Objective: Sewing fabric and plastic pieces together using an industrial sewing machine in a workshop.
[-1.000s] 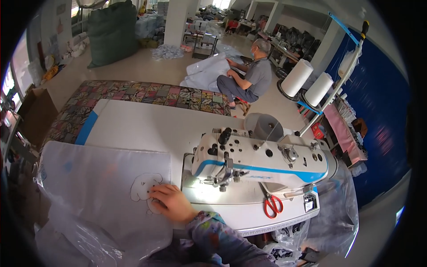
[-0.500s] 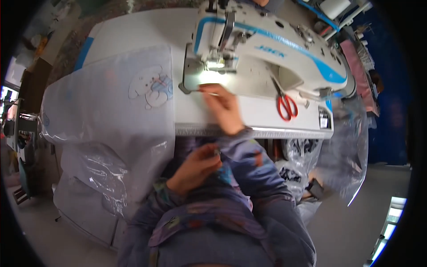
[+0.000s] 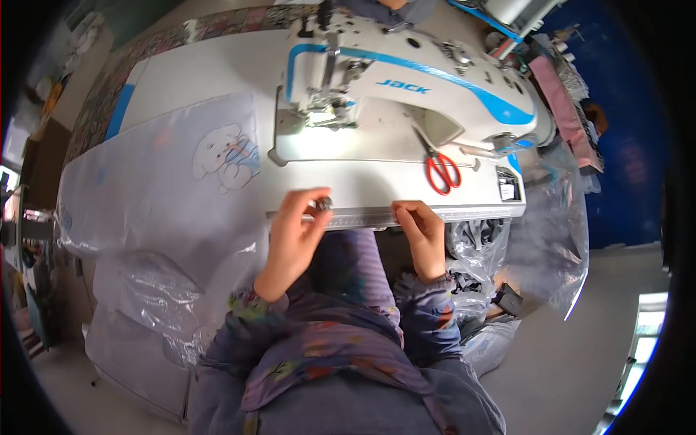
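Note:
My left hand (image 3: 291, 232) is raised at the front edge of the sewing table, pinching a small silvery metal piece, by its look a bobbin case (image 3: 324, 204), between thumb and fingertips. Level with it, a little way to the right, my right hand (image 3: 422, 232) has thumb and index finger pressed together; anything between them is too small to make out. Beyond both hands stands a white and blue sewing machine (image 3: 406, 81), its lamp lit over the needle area. Red-handled scissors (image 3: 442, 174) lie on the table right of the needle, blades pointing away.
White translucent sheeting (image 3: 159, 156) with a printed cartoon animal covers the table's left side and hangs over its front. A ruler strip (image 3: 362, 218) runs along the front edge. Clear plastic bags (image 3: 475, 254) hang below at the right. Pink material (image 3: 565, 112) lies behind the machine's right end.
My right hand has drawn back from beside the needle plate and moved right, to the table's front edge. My left hand has risen from over my lap to that edge.

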`<state>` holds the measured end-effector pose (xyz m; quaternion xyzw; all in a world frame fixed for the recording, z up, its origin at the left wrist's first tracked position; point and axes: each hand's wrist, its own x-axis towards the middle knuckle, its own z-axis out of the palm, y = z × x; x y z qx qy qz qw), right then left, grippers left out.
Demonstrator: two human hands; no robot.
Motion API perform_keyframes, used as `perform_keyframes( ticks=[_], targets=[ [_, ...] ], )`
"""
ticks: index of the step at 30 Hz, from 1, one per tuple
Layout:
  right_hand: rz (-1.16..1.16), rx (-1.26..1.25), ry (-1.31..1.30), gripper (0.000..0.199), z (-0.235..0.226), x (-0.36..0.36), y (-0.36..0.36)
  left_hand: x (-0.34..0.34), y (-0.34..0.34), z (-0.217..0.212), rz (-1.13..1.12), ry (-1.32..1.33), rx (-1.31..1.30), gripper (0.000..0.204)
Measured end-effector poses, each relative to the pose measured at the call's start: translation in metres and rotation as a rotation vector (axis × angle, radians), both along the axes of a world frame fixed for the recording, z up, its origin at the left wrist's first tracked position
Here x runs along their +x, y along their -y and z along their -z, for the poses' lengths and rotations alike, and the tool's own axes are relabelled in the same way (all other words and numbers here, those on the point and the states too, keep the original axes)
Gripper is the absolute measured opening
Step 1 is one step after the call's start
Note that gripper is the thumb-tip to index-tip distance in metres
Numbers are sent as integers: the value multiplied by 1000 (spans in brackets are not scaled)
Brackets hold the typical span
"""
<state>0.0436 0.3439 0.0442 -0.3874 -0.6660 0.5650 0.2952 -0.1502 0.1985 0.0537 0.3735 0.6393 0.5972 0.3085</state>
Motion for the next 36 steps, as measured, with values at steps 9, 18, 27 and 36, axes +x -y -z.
perform_keyframes(
  ticks=[9,18,27,36],
  targets=[
    [136,917,854,36,23,0,-128,-27,-56,34,-115,-961,-151,27],
    [-144,-235,-463,37,-70,26,-69,-26,-53,37,-308,-525,127,30],
    [-103,-443,-461,67,-162,-22,-111,-24,-50,34,-309,-534,140,31],
    [-34,-352,-409,58,-163,-30,-118,-25,-51,40,-277,-659,176,28]
  ],
)
